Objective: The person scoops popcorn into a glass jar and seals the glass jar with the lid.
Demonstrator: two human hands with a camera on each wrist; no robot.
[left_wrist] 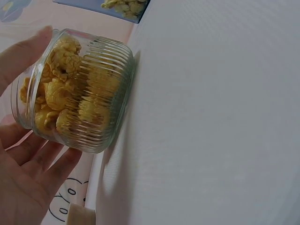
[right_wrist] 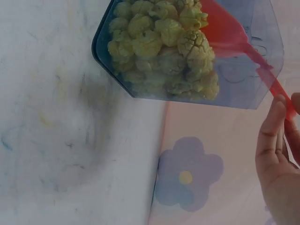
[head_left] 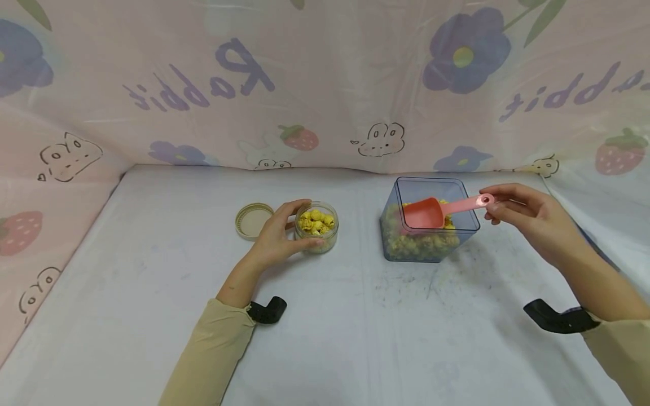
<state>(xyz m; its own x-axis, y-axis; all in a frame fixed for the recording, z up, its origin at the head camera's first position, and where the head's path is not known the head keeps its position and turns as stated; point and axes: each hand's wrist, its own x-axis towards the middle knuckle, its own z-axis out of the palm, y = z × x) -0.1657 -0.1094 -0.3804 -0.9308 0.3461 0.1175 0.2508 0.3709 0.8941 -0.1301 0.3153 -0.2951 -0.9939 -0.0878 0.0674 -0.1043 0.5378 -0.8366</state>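
My left hand [head_left: 276, 235] grips a small glass jar [left_wrist: 96, 136] between thumb and fingers, near its upper part. Yellow popcorn [head_left: 316, 221] fills the jar, which is lidless, ribbed on its lower side and upright on the table. To the right is a clear bluish square container [head_left: 412, 252], partly filled with popcorn [right_wrist: 159, 51]. A pink-red scoop [head_left: 425, 213] leans in it, its bowl among the popcorn and its handle crossing the right rim. At that handle's end, my right hand [head_left: 530, 217] pinches it between thumb and fingers.
A round lid [head_left: 255, 221] lies on the white table [head_left: 325, 327] just left of the jar. Behind the table hangs a pink printed cloth [head_left: 325, 84] with rabbits, flowers and strawberries. Black curved pieces [head_left: 267, 310] are worn on both wrists.
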